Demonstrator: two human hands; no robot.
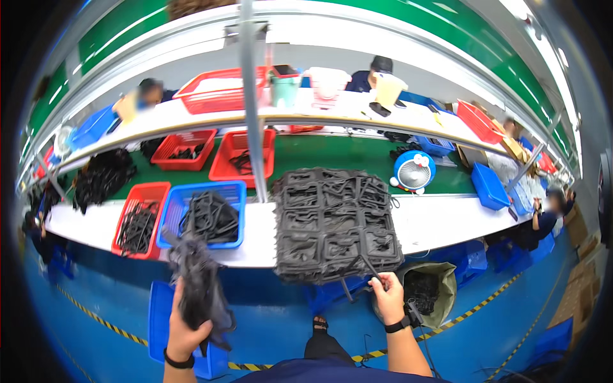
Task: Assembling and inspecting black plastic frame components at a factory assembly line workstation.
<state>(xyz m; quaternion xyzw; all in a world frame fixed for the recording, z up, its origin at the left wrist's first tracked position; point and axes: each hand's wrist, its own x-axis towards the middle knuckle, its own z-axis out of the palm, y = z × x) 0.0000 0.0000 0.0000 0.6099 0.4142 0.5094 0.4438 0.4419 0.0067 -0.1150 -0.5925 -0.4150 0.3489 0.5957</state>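
Note:
My left hand (184, 325) is wrapped round a bundle of black fabric and straps (201, 287), held upright in front of the blue basket. The bundle's exact kind is unclear. My right hand (388, 299) pinches a thin black strap (368, 268) at the near right corner of a large black gridded piece (335, 223). That piece has several square pockets with dark pieces in them, and it lies on the white bench, its near edge over the bench's front.
A blue basket (241, 220) and a red basket (121, 246) of black parts stand on the bench (255, 255). A small blue fan (414, 171) stands right. Below are a blue bin (159, 306) and an open sack (447, 274). A metal post (251, 108) rises behind; people work beyond.

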